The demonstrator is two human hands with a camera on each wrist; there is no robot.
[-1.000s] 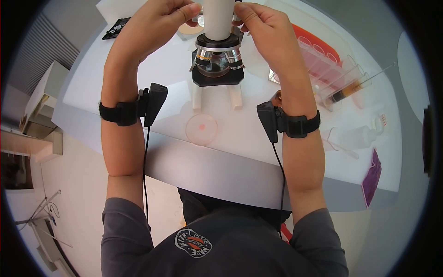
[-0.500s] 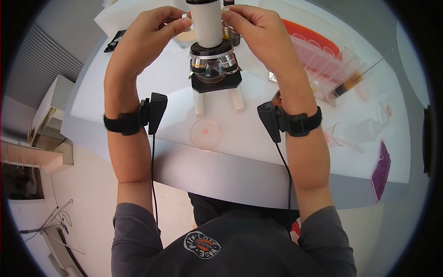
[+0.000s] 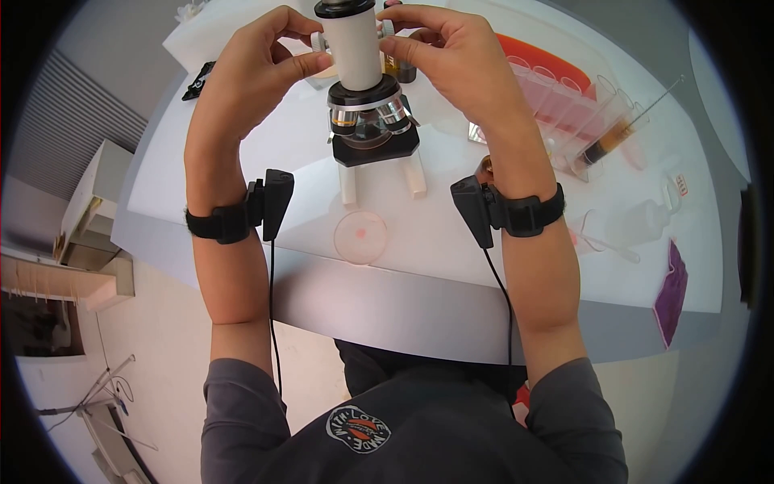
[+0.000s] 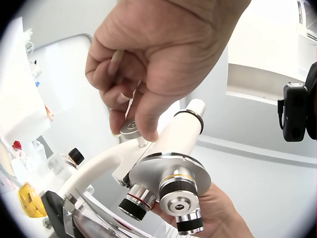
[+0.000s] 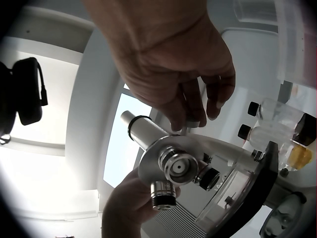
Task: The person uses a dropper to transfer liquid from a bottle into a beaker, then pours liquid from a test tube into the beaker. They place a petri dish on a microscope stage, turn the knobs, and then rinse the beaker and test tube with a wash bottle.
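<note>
A white microscope (image 3: 355,52) with a black stage (image 3: 376,152) stands facing me. My left hand (image 3: 254,77) pinches the ridged focus knob (image 4: 131,130) on one side of its tube, thumb and fingertips on the rim. On the opposite side, my right hand (image 3: 468,68) has thumb and fingers around the other knob (image 5: 192,122). Silver objective lenses (image 5: 177,166) hang from the nosepiece over a clear round dish (image 3: 371,133) on the stage. Nearer me, a petri dish (image 3: 360,246) with a pink spot lies by the table's front edge.
Right of the microscope stand a rack of clear tubes (image 3: 556,101), a syringe (image 3: 617,141) with brown liquid and an orange-red tray (image 3: 516,50). A clear bottle (image 3: 645,222) and a purple cloth (image 3: 671,294) lie nearer the right edge. Small bottles (image 5: 277,116) stand behind.
The head view has tilted, so the microscope and table sit lower and more of the tube shows. Both hands stay at the knobs, their fingers shifting slightly around them.
</note>
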